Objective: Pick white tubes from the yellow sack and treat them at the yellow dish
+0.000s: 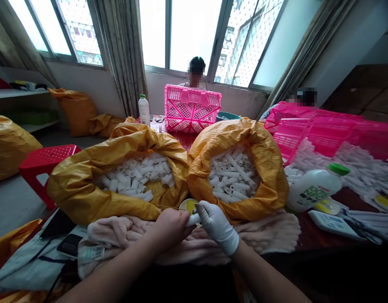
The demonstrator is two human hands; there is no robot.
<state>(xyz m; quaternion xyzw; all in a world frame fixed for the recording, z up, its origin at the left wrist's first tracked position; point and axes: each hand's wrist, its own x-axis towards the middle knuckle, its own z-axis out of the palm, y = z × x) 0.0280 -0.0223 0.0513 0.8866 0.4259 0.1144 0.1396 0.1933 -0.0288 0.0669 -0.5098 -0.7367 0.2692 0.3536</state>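
The bare left hand and gloved right hand clamp a white tube together, fleece just below, yellow sacks just ahead.

The bare left hand and gloved right hand curl together, almost touching.
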